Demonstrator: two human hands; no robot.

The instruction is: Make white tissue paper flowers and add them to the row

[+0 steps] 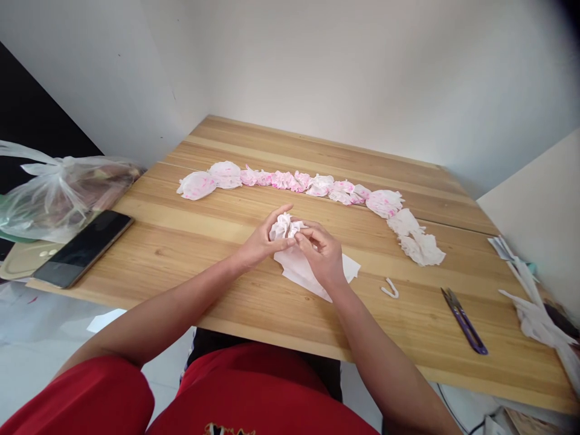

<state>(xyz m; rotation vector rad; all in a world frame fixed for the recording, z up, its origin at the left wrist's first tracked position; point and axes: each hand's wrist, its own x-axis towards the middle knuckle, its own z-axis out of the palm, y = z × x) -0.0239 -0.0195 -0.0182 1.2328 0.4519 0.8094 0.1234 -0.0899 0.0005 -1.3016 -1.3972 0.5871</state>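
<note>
Both my hands meet over the middle of the wooden table (217, 284). My left hand (261, 240) and my right hand (322, 252) are closed in a pinch on a bunched white tissue paper piece (286, 228), gathered into ruffles at the top. Its flat lower part (296, 270) spreads on the table under my right hand. Behind my hands a row of several finished ruffled paper flowers (299, 181), white with pink marks, curves across the table and ends in plain white ones (419, 244) at the right.
A small bent white strip (390, 289) and purple thread snips (464, 320) lie to the right. White paper scraps (530, 302) pile at the right edge. A dark phone (84, 248) and a knotted clear plastic bag (58, 193) sit at the left. Walls close the back.
</note>
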